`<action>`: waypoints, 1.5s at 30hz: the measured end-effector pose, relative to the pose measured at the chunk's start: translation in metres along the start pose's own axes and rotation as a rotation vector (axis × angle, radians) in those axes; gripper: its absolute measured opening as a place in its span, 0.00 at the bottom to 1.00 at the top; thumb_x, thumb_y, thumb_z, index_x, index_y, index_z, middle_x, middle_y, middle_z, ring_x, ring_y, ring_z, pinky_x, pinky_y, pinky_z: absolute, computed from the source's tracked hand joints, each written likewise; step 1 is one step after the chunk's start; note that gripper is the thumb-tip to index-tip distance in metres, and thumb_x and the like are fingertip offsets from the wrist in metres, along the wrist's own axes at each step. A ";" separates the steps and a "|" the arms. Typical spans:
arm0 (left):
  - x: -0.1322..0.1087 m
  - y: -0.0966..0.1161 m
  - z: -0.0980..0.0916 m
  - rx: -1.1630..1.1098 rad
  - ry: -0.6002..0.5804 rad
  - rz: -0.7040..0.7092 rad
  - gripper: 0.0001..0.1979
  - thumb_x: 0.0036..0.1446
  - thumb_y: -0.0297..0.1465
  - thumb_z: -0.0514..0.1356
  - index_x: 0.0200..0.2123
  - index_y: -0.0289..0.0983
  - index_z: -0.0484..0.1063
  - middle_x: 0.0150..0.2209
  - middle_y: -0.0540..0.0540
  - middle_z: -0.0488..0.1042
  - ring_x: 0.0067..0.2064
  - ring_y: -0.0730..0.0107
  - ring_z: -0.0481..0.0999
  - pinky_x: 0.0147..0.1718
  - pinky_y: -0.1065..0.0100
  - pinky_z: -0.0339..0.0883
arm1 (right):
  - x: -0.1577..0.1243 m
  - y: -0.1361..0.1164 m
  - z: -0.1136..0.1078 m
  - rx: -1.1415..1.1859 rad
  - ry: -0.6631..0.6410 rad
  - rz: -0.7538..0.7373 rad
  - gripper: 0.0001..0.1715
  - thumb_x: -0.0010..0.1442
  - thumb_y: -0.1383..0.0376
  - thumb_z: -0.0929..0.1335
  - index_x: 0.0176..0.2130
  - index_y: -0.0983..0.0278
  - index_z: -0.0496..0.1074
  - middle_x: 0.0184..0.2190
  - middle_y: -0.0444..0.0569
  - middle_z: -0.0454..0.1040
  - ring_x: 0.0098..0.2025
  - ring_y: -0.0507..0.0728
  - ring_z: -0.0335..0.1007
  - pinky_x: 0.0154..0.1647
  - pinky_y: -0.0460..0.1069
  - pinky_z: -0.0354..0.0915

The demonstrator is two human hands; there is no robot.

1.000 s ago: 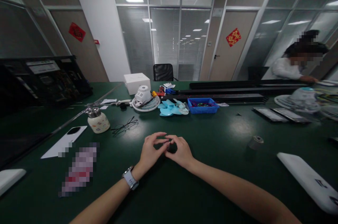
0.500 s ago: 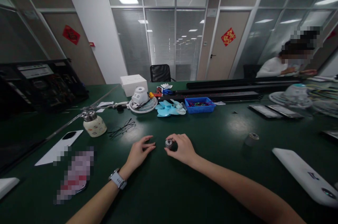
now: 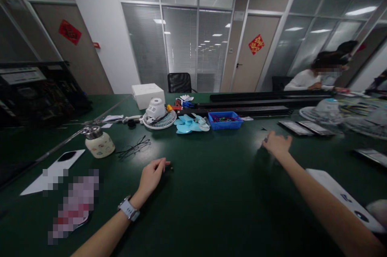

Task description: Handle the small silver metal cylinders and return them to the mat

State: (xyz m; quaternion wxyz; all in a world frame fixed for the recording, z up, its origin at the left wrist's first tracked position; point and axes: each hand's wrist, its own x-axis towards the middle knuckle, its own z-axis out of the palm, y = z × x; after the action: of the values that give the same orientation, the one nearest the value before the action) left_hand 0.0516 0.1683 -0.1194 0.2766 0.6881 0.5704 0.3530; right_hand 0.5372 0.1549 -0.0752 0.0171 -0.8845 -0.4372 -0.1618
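My left hand (image 3: 152, 174), with a watch (image 3: 129, 208) on its wrist, rests low over the green table. Its fingers are curled together, and a small dark thing with a shiny spot (image 3: 172, 168) shows at the fingertips; whatever lies under them is hidden. Stretched out to the far right is my right hand (image 3: 277, 144), palm down and smeared by motion. Just beyond its fingers lies a small dark piece (image 3: 264, 128). A faint greyish shape shows beneath this hand, too blurred to make out. Neither small metal cylinder is clearly visible.
Blue fan blades (image 3: 191, 123), a blue tray (image 3: 225, 121) of small parts and a white fan housing (image 3: 156, 108) stand behind. Eyeglasses (image 3: 134, 147) and a cream jar (image 3: 99, 144) are left. A long white case (image 3: 338, 196) lies under my right forearm. People sit far right.
My right hand has gone from the middle, where it held a small metal cylinder, out to the far right. My left hand's fingers have closed together. The view has shifted slightly.
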 end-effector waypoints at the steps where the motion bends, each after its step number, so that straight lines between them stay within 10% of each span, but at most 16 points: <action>1: 0.000 -0.002 0.000 0.002 0.021 -0.014 0.24 0.58 0.45 0.48 0.32 0.37 0.79 0.39 0.43 0.80 0.43 0.55 0.77 0.43 0.59 0.67 | -0.001 -0.001 0.001 0.004 0.035 0.003 0.23 0.56 0.62 0.64 0.47 0.76 0.67 0.37 0.66 0.75 0.46 0.68 0.69 0.52 0.63 0.48; 6: 0.002 -0.005 0.002 -0.088 0.075 -0.037 0.22 0.55 0.41 0.49 0.34 0.36 0.80 0.45 0.41 0.78 0.51 0.55 0.73 0.46 0.60 0.66 | -0.047 -0.069 -0.017 0.366 0.263 -0.412 0.25 0.60 0.57 0.63 0.51 0.69 0.68 0.47 0.62 0.72 0.53 0.66 0.63 0.55 0.63 0.48; 12: 0.001 0.002 -0.001 -0.067 0.103 -0.061 0.21 0.52 0.38 0.48 0.35 0.36 0.79 0.40 0.42 0.79 0.43 0.56 0.75 0.44 0.60 0.66 | -0.141 -0.205 -0.041 0.903 -0.326 -1.004 0.28 0.54 0.44 0.67 0.49 0.56 0.72 0.33 0.44 0.75 0.32 0.52 0.68 0.32 0.47 0.59; 18: 0.002 -0.004 -0.001 0.000 0.106 0.046 0.21 0.55 0.40 0.48 0.15 0.39 0.65 0.41 0.43 0.79 0.45 0.56 0.74 0.44 0.62 0.64 | -0.167 -0.258 -0.037 0.888 -0.300 -1.035 0.18 0.52 0.47 0.70 0.36 0.54 0.79 0.28 0.43 0.71 0.29 0.50 0.65 0.28 0.46 0.55; 22: 0.002 -0.006 0.001 0.033 0.100 0.023 0.23 0.58 0.45 0.46 0.20 0.39 0.67 0.37 0.44 0.79 0.41 0.57 0.75 0.40 0.63 0.64 | -0.134 -0.215 -0.043 0.892 -0.255 -1.017 0.14 0.54 0.50 0.70 0.37 0.53 0.79 0.31 0.43 0.73 0.31 0.51 0.66 0.28 0.45 0.56; 28: 0.001 -0.003 0.001 0.039 0.066 -0.013 0.24 0.59 0.48 0.46 0.22 0.39 0.68 0.34 0.46 0.79 0.36 0.61 0.76 0.34 0.66 0.63 | -0.023 -0.043 -0.036 0.778 0.078 -0.464 0.19 0.56 0.50 0.67 0.40 0.57 0.79 0.34 0.47 0.77 0.32 0.55 0.69 0.32 0.48 0.60; 32: 0.000 0.002 0.000 0.049 0.069 -0.020 0.24 0.57 0.49 0.46 0.22 0.39 0.68 0.32 0.46 0.79 0.34 0.61 0.76 0.33 0.67 0.63 | 0.023 0.045 -0.014 0.528 0.077 -0.161 0.21 0.54 0.49 0.67 0.41 0.57 0.79 0.32 0.49 0.78 0.32 0.58 0.70 0.29 0.49 0.59; 45: -0.001 0.003 -0.001 0.100 0.067 -0.021 0.25 0.58 0.49 0.45 0.23 0.38 0.69 0.30 0.46 0.79 0.31 0.62 0.75 0.30 0.67 0.62 | 0.032 0.068 0.024 0.555 -0.035 -0.075 0.27 0.52 0.45 0.66 0.41 0.59 0.79 0.33 0.51 0.79 0.34 0.60 0.73 0.27 0.49 0.61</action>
State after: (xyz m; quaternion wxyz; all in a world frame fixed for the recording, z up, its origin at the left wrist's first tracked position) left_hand 0.0523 0.1666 -0.1166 0.2263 0.6828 0.6036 0.3438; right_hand 0.6144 0.1421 -0.0804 0.2451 -0.8318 -0.4976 -0.0211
